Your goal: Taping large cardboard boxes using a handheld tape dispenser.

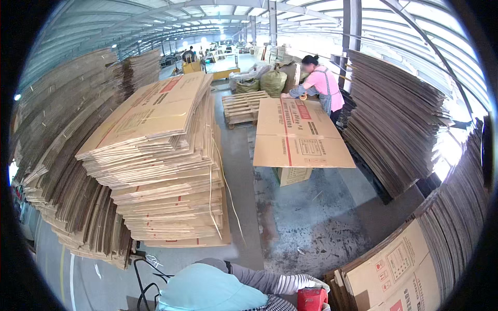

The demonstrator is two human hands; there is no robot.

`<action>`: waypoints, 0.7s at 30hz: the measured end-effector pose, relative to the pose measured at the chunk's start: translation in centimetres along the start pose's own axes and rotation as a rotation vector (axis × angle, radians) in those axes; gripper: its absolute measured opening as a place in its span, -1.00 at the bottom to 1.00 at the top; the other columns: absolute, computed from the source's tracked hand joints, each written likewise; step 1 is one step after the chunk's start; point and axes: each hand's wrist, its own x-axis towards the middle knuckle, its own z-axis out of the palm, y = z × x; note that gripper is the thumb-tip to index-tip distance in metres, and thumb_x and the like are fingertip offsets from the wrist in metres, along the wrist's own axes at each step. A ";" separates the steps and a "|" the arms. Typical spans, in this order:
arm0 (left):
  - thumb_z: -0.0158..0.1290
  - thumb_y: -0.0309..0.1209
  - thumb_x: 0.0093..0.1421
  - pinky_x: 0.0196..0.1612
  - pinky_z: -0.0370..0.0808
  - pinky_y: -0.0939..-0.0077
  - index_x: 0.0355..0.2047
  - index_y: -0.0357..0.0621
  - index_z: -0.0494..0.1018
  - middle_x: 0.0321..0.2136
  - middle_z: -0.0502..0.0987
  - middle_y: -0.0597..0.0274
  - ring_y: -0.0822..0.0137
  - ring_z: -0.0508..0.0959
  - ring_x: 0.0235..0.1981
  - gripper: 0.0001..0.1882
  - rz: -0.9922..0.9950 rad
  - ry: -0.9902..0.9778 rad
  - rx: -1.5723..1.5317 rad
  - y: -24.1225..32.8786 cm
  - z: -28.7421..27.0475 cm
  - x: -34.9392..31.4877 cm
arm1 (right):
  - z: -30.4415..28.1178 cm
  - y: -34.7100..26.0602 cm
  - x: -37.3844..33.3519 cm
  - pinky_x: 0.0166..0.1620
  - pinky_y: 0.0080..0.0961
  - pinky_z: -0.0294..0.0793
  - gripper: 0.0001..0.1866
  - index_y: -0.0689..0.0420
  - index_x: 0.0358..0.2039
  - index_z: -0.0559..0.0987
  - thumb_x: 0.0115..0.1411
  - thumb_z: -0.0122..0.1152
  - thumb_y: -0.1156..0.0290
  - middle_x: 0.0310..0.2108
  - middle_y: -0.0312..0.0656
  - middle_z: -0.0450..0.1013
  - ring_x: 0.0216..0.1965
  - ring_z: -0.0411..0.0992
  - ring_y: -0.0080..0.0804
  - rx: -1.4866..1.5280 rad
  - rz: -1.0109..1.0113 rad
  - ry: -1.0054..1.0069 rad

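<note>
A tall carton stack is taken as the landmark. To its left, a bank of flattened boards is piled; far to its right, another board pile is seen. To its right and nearer the wearer, a row of cartons is set on edge, its length running away toward the upper right. Directly right of the stack, a flat carton is laid over a smaller box, with a co-worker in pink placed at its far edge. Beyond that carton's left side, a wooden pallet is seen.

Right of the stack and nearer the wearer, a red object is touched along its top by the white-gloved left hand; it lies directly below that hand, just left of the carton row. Its long axis is cut off by the frame. Whether the fingers are clenched cannot be told. Of the right hand, only a possible white sliver is shown, so its state cannot be told.
</note>
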 end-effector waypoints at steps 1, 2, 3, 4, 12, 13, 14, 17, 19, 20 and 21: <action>0.25 -0.10 0.11 0.12 0.43 0.22 0.09 -0.19 0.37 -0.01 0.51 0.01 0.12 0.50 0.04 -0.37 0.005 0.004 0.003 -0.2 0.3 0.0 | -0.1 -0.1 0.0 -0.12 -0.48 0.48 -0.37 0.29 0.05 0.43 -0.05 0.47 0.47 -0.22 -0.13 0.52 -0.23 0.45 -0.38 -0.012 -0.008 0.000; 0.25 -0.10 0.10 0.12 0.43 0.22 0.09 -0.19 0.38 -0.02 0.52 0.01 0.12 0.51 0.04 -0.37 0.006 0.003 0.002 -0.2 0.4 -0.2 | -0.2 -0.2 0.1 -0.12 -0.48 0.48 -0.39 0.29 0.04 0.44 -0.04 0.46 0.48 -0.22 -0.13 0.52 -0.23 0.46 -0.38 -0.024 -0.016 -0.001; 0.26 -0.10 0.10 0.11 0.44 0.22 0.08 -0.19 0.39 -0.03 0.53 0.01 0.12 0.52 0.03 -0.37 0.011 0.006 0.005 -0.1 0.5 -0.4 | -0.2 -0.1 0.1 -0.12 -0.48 0.48 -0.39 0.29 0.04 0.44 -0.04 0.46 0.48 -0.22 -0.13 0.52 -0.23 0.46 -0.38 -0.025 -0.017 0.000; 0.26 -0.10 0.10 0.11 0.44 0.22 0.08 -0.19 0.39 -0.03 0.53 0.01 0.12 0.52 0.03 -0.37 0.012 0.006 0.003 -0.1 0.7 -0.6 | -0.2 0.2 0.2 -0.11 -0.48 0.48 -0.40 0.29 0.04 0.44 -0.03 0.46 0.47 -0.21 -0.13 0.53 -0.22 0.46 -0.38 -0.017 -0.014 -0.008; 0.35 -0.14 -0.01 0.16 0.40 0.27 0.09 -0.17 0.39 -0.03 0.53 0.03 0.18 0.50 0.07 -0.30 -0.002 -0.010 0.035 -1.7 -1.3 1.0 | -0.3 1.2 -0.7 -0.10 -0.44 0.50 -0.37 0.27 0.01 0.45 -0.07 0.50 0.38 -0.19 -0.11 0.53 -0.20 0.48 -0.37 -0.012 -0.009 0.022; 0.35 -0.14 -0.01 0.16 0.40 0.27 0.09 -0.17 0.39 -0.03 0.53 0.03 0.18 0.50 0.07 -0.30 -0.005 -0.011 0.032 -2.0 -1.2 0.8 | -0.2 1.1 -0.8 -0.10 -0.44 0.50 -0.36 0.26 0.01 0.45 -0.08 0.51 0.37 -0.19 -0.12 0.53 -0.20 0.48 -0.36 -0.007 -0.005 0.022; 0.34 -0.13 0.01 0.17 0.39 0.28 0.09 -0.16 0.39 -0.02 0.53 0.02 0.18 0.50 0.07 -0.32 0.004 -0.021 0.030 -2.1 -1.1 0.5 | 0.1 1.1 -0.9 -0.11 -0.43 0.50 -0.36 0.26 0.00 0.46 -0.10 0.52 0.35 -0.20 -0.12 0.53 -0.20 0.48 -0.36 -0.003 -0.001 0.017; 0.28 -0.12 0.08 0.20 0.35 0.30 0.13 -0.15 0.36 0.02 0.50 0.04 0.20 0.47 0.10 -0.33 0.030 -0.048 0.055 -2.1 -0.6 -0.6 | 0.2 0.9 -1.7 -0.12 -0.42 0.51 -0.33 0.25 -0.02 0.47 -0.14 0.54 0.31 -0.21 -0.12 0.53 -0.21 0.49 -0.35 0.002 0.002 0.025; 0.23 -0.12 0.12 0.22 0.32 0.31 0.16 -0.16 0.32 0.06 0.47 0.06 0.23 0.44 0.12 -0.33 0.039 -0.095 0.151 -1.6 0.3 -0.8 | 0.4 0.8 -2.2 -0.13 -0.41 0.51 -0.32 0.24 -0.04 0.47 -0.17 0.56 0.27 -0.21 -0.13 0.54 -0.22 0.50 -0.35 0.015 0.013 0.044; 0.21 -0.13 0.14 0.22 0.31 0.32 0.18 -0.16 0.30 0.07 0.46 0.07 0.24 0.42 0.14 -0.33 0.042 -0.134 0.230 -1.4 0.9 -0.8 | 0.5 0.7 -2.8 -0.13 -0.41 0.51 -0.31 0.24 -0.05 0.47 -0.19 0.57 0.26 -0.22 -0.13 0.54 -0.22 0.50 -0.34 0.025 0.019 0.070; 0.18 -0.13 0.16 0.23 0.30 0.33 0.20 -0.17 0.28 0.09 0.44 0.08 0.25 0.41 0.15 -0.33 0.065 -0.198 0.360 -1.1 1.8 -0.5 | 0.7 0.6 -3.6 -0.13 -0.41 0.52 -0.30 0.24 -0.05 0.48 -0.20 0.57 0.24 -0.22 -0.13 0.54 -0.22 0.51 -0.34 0.044 0.030 0.104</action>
